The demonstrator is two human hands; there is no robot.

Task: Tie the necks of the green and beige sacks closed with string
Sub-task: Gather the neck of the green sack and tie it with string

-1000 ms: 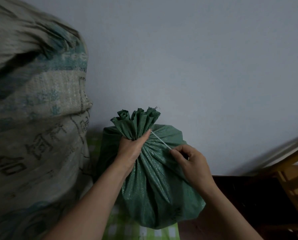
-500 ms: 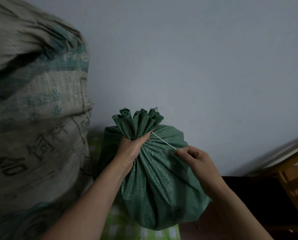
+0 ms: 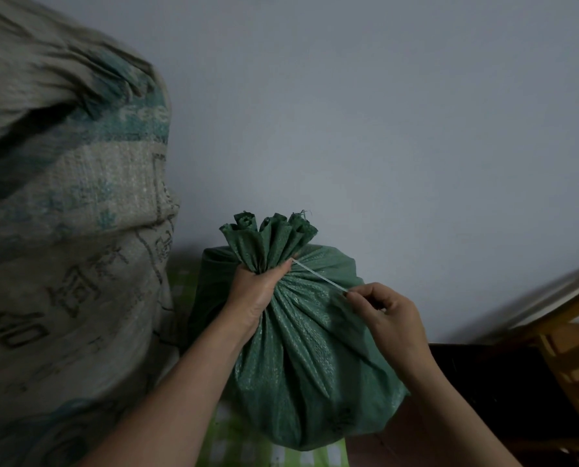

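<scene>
A plain grey-blue wall (image 3: 399, 123) fills the whole background. Low in the view lies a cloth with green and white checks (image 3: 237, 439). At the right edge there is a wooden piece of furniture (image 3: 574, 369), a little blurred, and just beside it a dark brown surface (image 3: 476, 382).

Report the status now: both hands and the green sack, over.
Left hand grips gathered neck of green sack. Right hand pinches string, taut from the neck. No knot visible. Beige sack to the left, not blocking.
</scene>
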